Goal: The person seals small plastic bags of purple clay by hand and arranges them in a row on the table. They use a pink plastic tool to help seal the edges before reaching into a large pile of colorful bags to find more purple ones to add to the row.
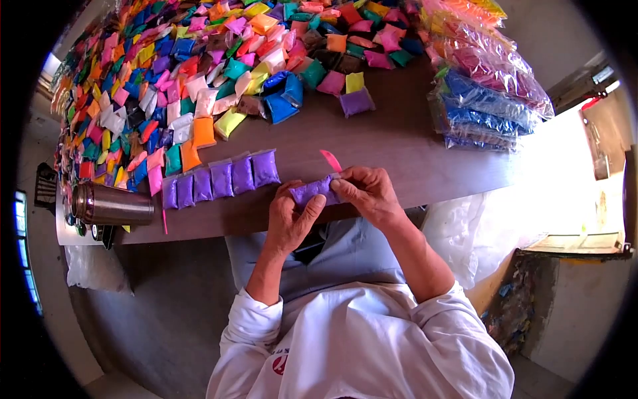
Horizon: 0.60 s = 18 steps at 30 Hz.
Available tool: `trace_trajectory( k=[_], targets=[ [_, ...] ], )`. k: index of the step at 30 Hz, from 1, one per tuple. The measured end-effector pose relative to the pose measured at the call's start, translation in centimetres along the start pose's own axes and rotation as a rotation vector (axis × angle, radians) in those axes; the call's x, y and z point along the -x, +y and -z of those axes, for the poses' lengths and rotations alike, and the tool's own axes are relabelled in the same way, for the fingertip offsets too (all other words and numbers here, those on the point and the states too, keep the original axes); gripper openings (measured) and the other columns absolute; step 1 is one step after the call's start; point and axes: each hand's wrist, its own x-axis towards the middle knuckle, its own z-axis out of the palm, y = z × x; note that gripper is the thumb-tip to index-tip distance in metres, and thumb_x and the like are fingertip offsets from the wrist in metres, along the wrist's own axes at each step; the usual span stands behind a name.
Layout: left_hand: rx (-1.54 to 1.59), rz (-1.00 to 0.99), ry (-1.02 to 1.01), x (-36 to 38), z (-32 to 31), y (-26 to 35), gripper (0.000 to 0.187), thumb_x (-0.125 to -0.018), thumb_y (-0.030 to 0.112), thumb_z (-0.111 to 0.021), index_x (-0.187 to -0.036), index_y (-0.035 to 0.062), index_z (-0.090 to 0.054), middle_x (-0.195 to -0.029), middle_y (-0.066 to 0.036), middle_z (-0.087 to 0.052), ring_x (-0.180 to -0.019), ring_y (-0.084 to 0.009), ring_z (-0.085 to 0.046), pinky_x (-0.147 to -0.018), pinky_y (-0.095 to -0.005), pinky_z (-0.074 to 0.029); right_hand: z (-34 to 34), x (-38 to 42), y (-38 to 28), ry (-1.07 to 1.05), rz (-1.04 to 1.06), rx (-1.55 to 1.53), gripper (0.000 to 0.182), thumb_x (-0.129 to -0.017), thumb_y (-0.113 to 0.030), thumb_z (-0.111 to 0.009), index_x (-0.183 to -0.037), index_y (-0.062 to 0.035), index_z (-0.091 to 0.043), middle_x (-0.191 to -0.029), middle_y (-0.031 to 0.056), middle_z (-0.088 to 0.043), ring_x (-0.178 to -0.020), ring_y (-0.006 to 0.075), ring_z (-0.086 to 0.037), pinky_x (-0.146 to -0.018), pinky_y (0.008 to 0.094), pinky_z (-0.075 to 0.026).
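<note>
Between my two hands, over the front part of the table, is a small purple packet (311,191) in clear wrap. My left hand (290,216) grips its left end, thumb across the front. At the packet's right end, my right hand (369,193) pinches with thumb and fingers. A row of several similar purple packets (221,177) lies on the table to the left of my hands. Just beyond my right hand a pink strip (330,160) sticks up; its lower end is hidden by the fingers.
A big heap of small coloured packets (199,73) covers the table's far and left side. Stacks of larger clear bags (485,110) stand at the right. A metal flask (113,204) lies at the left edge, with a thin pink stick (165,221) nearby. Brown tabletop (392,143) shows between them.
</note>
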Motion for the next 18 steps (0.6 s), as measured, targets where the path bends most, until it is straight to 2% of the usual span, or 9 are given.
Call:
trace_trajectory(
  k=[4,6,7,9,12,14,18],
  targets=[
    [0.056,0.031,-0.055,0.0,0.4,0.1,0.046,-0.087,0.044,-0.067,-0.093,-0.002,-0.065,-0.089,-0.015,-0.065,-0.093,-0.0303,-0.062,-0.084,-0.0383,-0.049,-0.6,-0.1,0.1,0.048,-0.023,-0.002,0.019,-0.09,-0.019,-0.07,-0.089,0.0001,-0.069,-0.074,-0.003,-0.06,-0.067,0.005,-0.051,-0.058,0.0213,-0.042],
    [0.201,0.134,-0.05,0.2,0.4,-0.5,0.047,-0.088,0.043,-0.067,-0.1,-0.0027,-0.063,-0.089,-0.011,-0.063,-0.088,-0.0207,-0.061,-0.076,-0.0322,-0.05,-0.3,-0.4,0.7,-0.012,-0.009,-0.041,0.018,-0.089,-0.017,-0.07,-0.096,-0.0009,-0.067,-0.081,-0.0025,-0.061,-0.072,0.0061,-0.053,-0.063,0.0227,-0.044],
    [0.202,0.131,-0.049,0.1,0.3,-0.6,0.047,-0.088,0.043,-0.067,-0.1,-0.0027,-0.063,-0.089,-0.011,-0.063,-0.088,-0.0207,-0.061,-0.076,-0.0322,-0.05,-0.1,-0.5,0.5,-0.013,-0.007,-0.039,0.018,-0.089,-0.017,-0.07,-0.096,-0.0009,-0.067,-0.081,-0.0025,-0.061,-0.072,0.0061,-0.053,-0.063,0.0227,-0.044],
    [0.218,0.126,-0.058,0.1,0.3,-0.7,0.048,-0.089,0.042,-0.068,-0.105,-0.0025,-0.06,-0.093,-0.008,-0.062,-0.085,-0.0138,-0.058,-0.07,-0.0277,-0.048,0.1,-0.6,0.1,-0.104,0.008,-0.544,0.025,-0.088,-0.016,-0.07,-0.107,-0.0012,-0.063,-0.088,-0.0008,-0.059,-0.077,0.0086,-0.054,-0.069,0.024,-0.045],
    [0.315,0.164,-0.046,0.1,0.6,-0.3,0.045,-0.089,0.041,-0.067,-0.104,-0.0005,-0.06,-0.093,-0.007,-0.06,-0.084,-0.0129,-0.056,-0.072,-0.0267,-0.047,1.5,-0.3,-0.1,-0.185,0.05,-0.723,0.032,-0.087,-0.016,-0.069,-0.114,-0.0012,-0.058,-0.091,0.0008,-0.056,-0.079,0.0111,-0.054,-0.072,0.025,-0.045],
    [0.325,0.157,-0.043,0.1,0.7,0.2,0.044,-0.09,0.042,-0.066,-0.104,0.0004,-0.06,-0.092,-0.006,-0.06,-0.083,-0.0124,-0.056,-0.073,-0.0262,-0.046,2.4,0.2,-0.1,-0.159,0.073,-0.741,0.03,-0.089,-0.018,-0.068,-0.112,-0.001,-0.059,-0.087,0.0022,-0.057,-0.077,0.0124,-0.055,-0.072,0.0258,-0.046],
    [0.223,0.15,-0.076,0.1,0.8,-0.4,0.043,-0.091,0.043,-0.065,-0.104,0.002,-0.06,-0.091,-0.005,-0.06,-0.084,-0.0123,-0.055,-0.075,-0.0268,-0.045,3.4,1.8,0.2,-0.126,-0.014,-0.742,0.036,-0.089,-0.02,-0.069,-0.117,-0.0004,-0.059,-0.089,0.0033,-0.059,-0.076,0.0141,-0.057,-0.071,0.0282,-0.049]
  ],
)
